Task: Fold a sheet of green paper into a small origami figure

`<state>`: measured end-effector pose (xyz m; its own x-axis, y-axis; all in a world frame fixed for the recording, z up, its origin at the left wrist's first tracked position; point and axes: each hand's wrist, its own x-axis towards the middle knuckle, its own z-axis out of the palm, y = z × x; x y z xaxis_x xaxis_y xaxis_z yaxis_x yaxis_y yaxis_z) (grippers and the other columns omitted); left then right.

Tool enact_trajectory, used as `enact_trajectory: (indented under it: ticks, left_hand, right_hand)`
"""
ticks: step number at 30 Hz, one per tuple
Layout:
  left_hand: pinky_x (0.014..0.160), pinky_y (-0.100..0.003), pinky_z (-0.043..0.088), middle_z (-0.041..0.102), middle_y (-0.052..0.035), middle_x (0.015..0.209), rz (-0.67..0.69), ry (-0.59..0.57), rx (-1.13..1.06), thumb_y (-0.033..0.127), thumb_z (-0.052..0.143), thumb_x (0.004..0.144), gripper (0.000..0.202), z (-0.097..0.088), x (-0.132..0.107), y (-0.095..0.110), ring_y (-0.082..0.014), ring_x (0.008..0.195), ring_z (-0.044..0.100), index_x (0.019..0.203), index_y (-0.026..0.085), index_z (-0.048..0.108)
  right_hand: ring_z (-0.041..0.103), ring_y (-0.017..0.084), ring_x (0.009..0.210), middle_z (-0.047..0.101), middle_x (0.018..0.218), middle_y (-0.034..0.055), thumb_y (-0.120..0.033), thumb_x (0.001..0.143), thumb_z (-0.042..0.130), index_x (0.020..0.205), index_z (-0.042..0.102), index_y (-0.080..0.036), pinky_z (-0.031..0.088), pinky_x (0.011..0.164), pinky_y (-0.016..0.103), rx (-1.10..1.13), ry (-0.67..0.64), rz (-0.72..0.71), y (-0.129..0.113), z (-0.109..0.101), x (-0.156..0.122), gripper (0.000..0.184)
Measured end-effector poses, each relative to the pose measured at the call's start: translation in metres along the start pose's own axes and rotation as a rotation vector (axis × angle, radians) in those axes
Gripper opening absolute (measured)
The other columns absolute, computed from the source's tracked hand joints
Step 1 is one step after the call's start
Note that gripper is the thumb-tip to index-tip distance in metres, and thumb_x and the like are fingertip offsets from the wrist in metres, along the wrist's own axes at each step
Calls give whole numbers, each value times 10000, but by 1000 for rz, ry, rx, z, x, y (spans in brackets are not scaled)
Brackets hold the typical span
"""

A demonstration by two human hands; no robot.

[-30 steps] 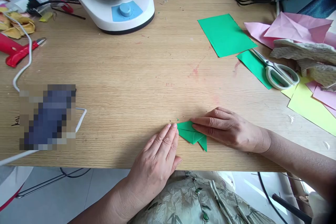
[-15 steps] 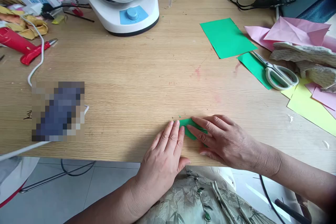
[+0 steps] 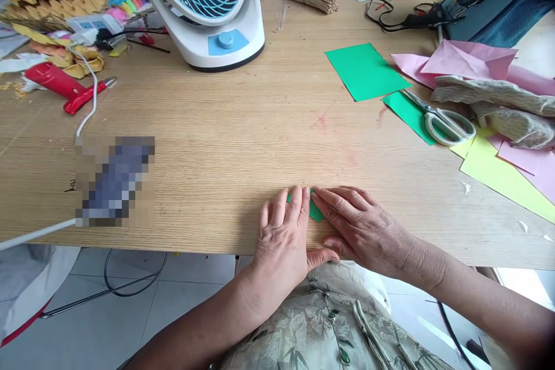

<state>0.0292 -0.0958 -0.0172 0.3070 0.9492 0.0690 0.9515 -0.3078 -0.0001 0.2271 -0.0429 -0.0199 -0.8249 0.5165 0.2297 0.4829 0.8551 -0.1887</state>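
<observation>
A small folded piece of green paper lies on the table near its front edge, mostly covered by my hands. My left hand rests on its left part with the fingers stretched out flat, and its thumb points right along the table edge. From the right, my right hand presses its extended fingertips on the paper's other side. The fingertips of both hands almost meet over it. Farther off lie a green paper square and scissors on another green piece.
A white fan stands at the back. On the left are a red-handled tool, a white cable and a pixelated dark object. Pink paper, a crumpled cloth-like bundle and yellow paper lie at right.
My left hand has slid right over the green paper, covering more of it. The right fingertips have drawn closer to the left ones. The camera view has tilted up slightly.
</observation>
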Motion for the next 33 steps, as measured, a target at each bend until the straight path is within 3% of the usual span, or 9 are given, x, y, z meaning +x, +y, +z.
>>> enact_trajectory:
  ticks: [5, 14, 18, 21, 24, 29, 33]
  left_hand:
    - [1176, -614, 296, 417, -172, 1619, -14, 48, -46, 836, 238, 912, 1016, 2, -4, -4, -397, 1480, 354, 1564, 72, 395]
    - [1141, -685, 342, 377, -156, 1640, -68, 4, -34, 756, 288, 960, 897, -5, -17, -29, -447, 1505, 328, 1581, 114, 372]
    - [1137, -691, 351, 319, -155, 1668, -48, -10, -71, 722, 268, 983, 848, -9, -9, -33, -433, 1520, 302, 1560, 116, 405]
    - [1160, -737, 270, 271, -137, 1688, 38, 24, -72, 710, 256, 993, 832, -6, 0, -31, -427, 1551, 223, 1579, 130, 366]
    - [1182, -736, 229, 300, -143, 1677, 121, -1, -78, 696, 267, 999, 829, -1, 4, -30, -396, 1556, 225, 1594, 122, 321]
    - [1172, -738, 242, 343, -160, 1658, 46, -53, -60, 690, 322, 993, 840, 1, -5, -38, -406, 1539, 268, 1605, 118, 284]
    - [1157, -701, 292, 417, -182, 1615, 40, -5, -88, 504, 409, 1042, 640, -5, 2, -40, -407, 1514, 307, 1553, 119, 401]
  right_hand:
    - [531, 351, 1273, 542, 1495, 224, -573, 1035, 401, 1562, 351, -38, 474, 1052, 547, 15, 11, 21, -1, 1, -2, 752]
    - [517, 351, 1289, 513, 1520, 237, -531, 1035, 440, 1495, 443, 18, 465, 1077, 530, -22, -5, 22, 0, 2, -3, 716]
    - [508, 345, 1298, 490, 1545, 224, -530, 1037, 437, 1514, 420, 8, 461, 1081, 529, -39, -22, 17, 1, 4, -4, 718]
    - [511, 345, 1295, 510, 1524, 226, -528, 1035, 446, 1517, 419, 0, 463, 1075, 536, -33, -20, 20, 1, 5, -4, 715]
    - [512, 343, 1298, 521, 1515, 222, -543, 1033, 441, 1525, 414, -16, 456, 1084, 538, -21, -11, 28, 1, 5, -4, 722]
    - [507, 342, 1316, 477, 1561, 206, -515, 1033, 452, 1564, 368, -60, 425, 1115, 555, -7, -13, 23, 1, 4, -5, 704]
    - [507, 341, 1315, 499, 1531, 223, -511, 1027, 464, 1564, 369, -60, 424, 1122, 566, 6, -5, 19, 1, 2, -3, 707]
